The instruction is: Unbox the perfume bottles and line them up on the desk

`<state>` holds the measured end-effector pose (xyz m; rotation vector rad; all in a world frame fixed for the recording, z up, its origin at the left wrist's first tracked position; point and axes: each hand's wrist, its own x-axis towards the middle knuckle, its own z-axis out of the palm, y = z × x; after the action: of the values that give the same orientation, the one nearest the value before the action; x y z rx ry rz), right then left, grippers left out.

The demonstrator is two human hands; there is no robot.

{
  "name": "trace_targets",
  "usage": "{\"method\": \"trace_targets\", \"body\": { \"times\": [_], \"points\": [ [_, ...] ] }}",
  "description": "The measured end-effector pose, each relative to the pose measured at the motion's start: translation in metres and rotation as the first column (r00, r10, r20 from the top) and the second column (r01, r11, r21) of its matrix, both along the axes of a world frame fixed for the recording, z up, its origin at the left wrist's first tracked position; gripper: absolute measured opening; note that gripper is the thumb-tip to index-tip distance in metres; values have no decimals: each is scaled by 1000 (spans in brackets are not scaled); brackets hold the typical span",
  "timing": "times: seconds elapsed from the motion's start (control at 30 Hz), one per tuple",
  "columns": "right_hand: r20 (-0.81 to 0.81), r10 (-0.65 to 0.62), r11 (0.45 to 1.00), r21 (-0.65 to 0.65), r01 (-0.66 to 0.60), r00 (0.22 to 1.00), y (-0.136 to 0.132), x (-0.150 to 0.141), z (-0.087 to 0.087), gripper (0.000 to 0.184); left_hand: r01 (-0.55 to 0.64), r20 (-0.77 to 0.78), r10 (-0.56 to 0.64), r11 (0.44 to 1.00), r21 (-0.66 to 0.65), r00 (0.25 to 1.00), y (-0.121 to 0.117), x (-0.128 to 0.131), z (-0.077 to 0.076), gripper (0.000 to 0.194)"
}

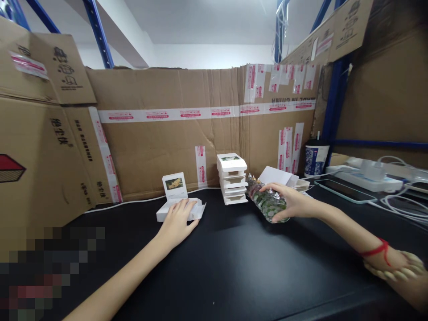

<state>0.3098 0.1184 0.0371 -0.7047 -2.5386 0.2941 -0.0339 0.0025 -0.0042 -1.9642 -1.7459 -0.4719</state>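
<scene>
My left hand [177,218] lies flat, fingers stretched out, on an open white box [197,210] whose lid [174,185] stands upright with a small picture on it. My right hand [291,201] curls over the nearest of a row of small round green glass bottles [265,200] lying on the black table [227,267]. Its fingers are wrapped round the bottle at the row's front end. A stack of closed white boxes [232,178] stands between the two hands, just behind the bottles.
Tall cardboard sheets [207,129] wall off the back and left. A flat white box [279,177] lies behind the bottles. At the right are a paper cup [316,158], a phone [346,191], a power strip [368,180] and white cables [401,200].
</scene>
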Motion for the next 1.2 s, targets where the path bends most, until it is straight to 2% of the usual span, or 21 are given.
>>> {"method": "trace_targets", "body": {
  "times": [0.1, 0.23, 0.6, 0.87, 0.97, 1.07, 1.2],
  "points": [
    [13, -16, 1000, -2, 16, 1000, -2, 2, 3, 70, 8, 5, -8, 1000, 11, 1000, 0, 0, 0, 37],
    [1, -40, 999, -20, 40, 999, -3, 2, 2, 77, 7, -2, -7, 1000, 19, 1000, 1, -1, -1, 36],
    [-45, 27, 994, -101, -31, 999, 5, 3, -7, 92, -11, -3, 11, 1000, -22, 1000, 0, 0, 1, 38],
    [-52, -15, 998, -54, 13, 999, 7, 3, -13, 98, 1, 19, 0, 1000, -16, 1000, -1, 1, 2, 39],
    [-82, -14, 1000, -12, 13, 997, 7, 2, -11, 103, 50, 46, -48, 998, -38, 998, -4, 4, 5, 43],
    [-164, -15, 989, 140, 38, 986, 1, -1, -5, 91, 171, 46, -169, 984, -42, 985, -9, 10, 10, 45],
    [-350, 27, 894, 427, 133, 937, -16, -13, 1, 37, 353, -11, -354, 934, -56, 935, -15, 19, 15, 48]
  ]
}}
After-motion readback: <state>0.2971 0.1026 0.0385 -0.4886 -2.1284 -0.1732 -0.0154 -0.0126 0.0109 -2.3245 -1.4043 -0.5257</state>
